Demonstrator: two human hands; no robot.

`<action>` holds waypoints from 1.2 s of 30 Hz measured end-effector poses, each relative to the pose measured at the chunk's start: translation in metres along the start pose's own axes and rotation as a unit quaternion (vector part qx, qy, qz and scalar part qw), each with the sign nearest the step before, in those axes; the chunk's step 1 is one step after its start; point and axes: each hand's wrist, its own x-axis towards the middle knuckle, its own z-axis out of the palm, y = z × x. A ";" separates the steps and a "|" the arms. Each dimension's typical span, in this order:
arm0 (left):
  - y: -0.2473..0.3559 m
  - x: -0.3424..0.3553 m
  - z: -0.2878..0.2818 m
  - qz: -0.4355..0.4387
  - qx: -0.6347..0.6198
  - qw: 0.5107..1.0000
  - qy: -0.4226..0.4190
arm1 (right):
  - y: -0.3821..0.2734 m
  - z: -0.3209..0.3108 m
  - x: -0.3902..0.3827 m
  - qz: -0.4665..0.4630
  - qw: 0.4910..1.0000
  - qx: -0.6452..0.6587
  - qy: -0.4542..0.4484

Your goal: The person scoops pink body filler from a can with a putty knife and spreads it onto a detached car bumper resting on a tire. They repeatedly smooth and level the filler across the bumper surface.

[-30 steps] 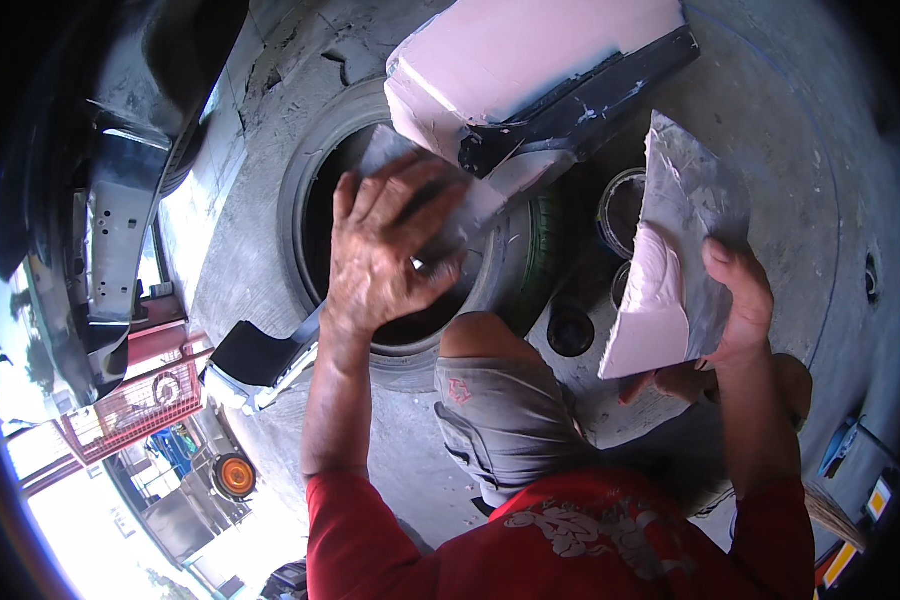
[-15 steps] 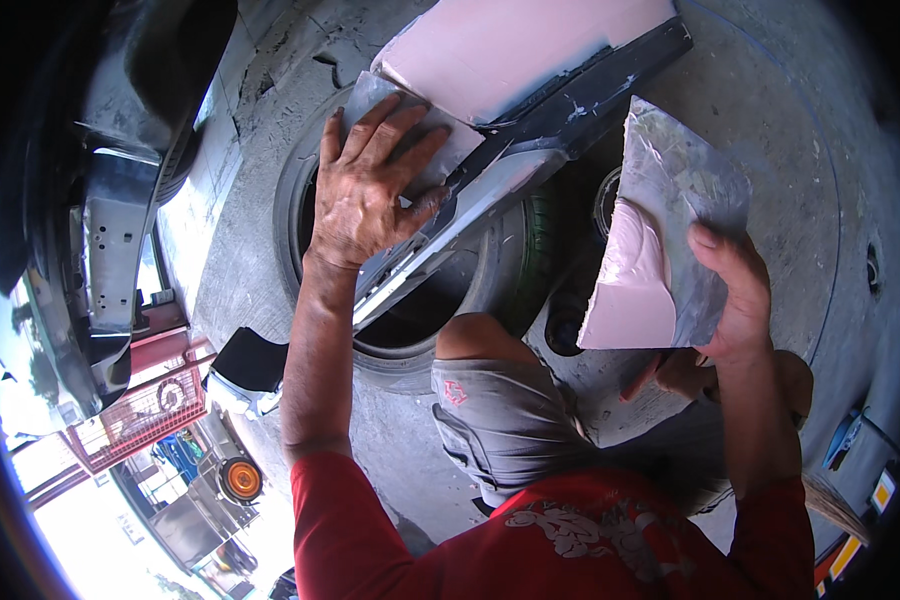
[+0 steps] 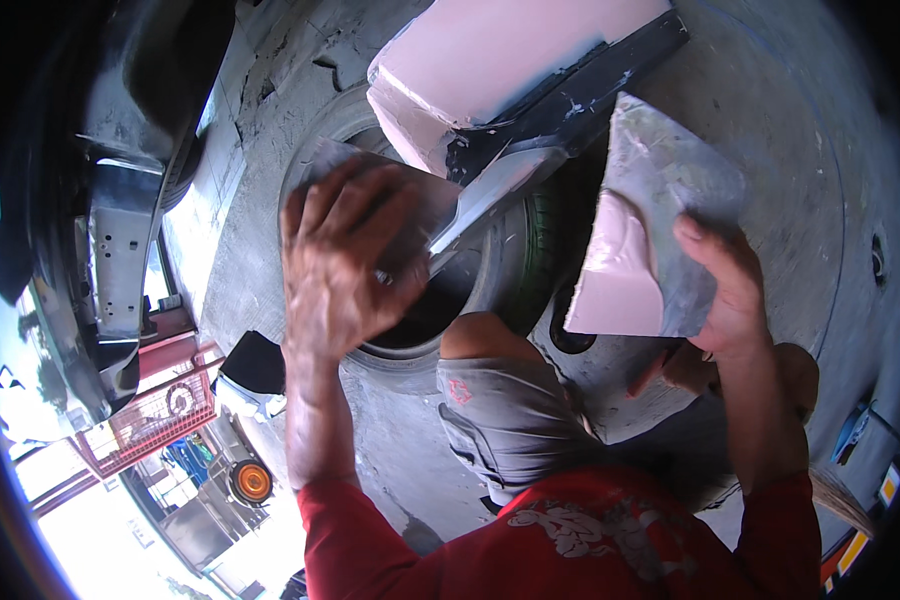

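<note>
My left hand, blurred by motion, grips a thin grey spreader sheet, fingers laid over its face. Close to the sheet is a dark bumper-like part coated with pink body filler; whether they touch is hard to tell. The part lies over a tyre, its pale lower strip reaching toward my left hand. Over on the right, my right hand holds a flat grey plate tilted, thumb on top. A thick mound of pink filler covers the plate's left side.
Concrete floor surrounds the tyre. A dark vehicle body part stands along the left. My bent knee is just below the tyre. Farther lower left are a red metal grille and an orange-hubbed wheel.
My left hand and the spreader have moved down and left off the part, uncovering a filler-coated side face. My right hand with the plate has shifted slightly left.
</note>
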 end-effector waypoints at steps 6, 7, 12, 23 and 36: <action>0.046 -0.020 0.019 0.153 -0.530 0.833 0.040 | 0.019 0.012 0.001 0.046 0.996 0.067 -0.029; 0.040 -0.023 0.023 0.117 -0.451 0.884 0.045 | 0.014 0.010 -0.001 0.046 0.991 0.101 -0.073; -0.008 -0.018 0.040 -0.005 -0.026 0.999 0.039 | -0.016 -0.007 -0.009 -0.036 0.998 0.006 -0.049; -0.052 0.037 0.074 0.062 0.051 0.996 0.041 | -0.020 -0.001 -0.006 -0.041 0.998 -0.031 0.019; -0.017 0.023 0.045 0.019 0.112 0.993 -0.023 | -0.022 0.004 -0.007 -0.041 0.999 -0.020 -0.013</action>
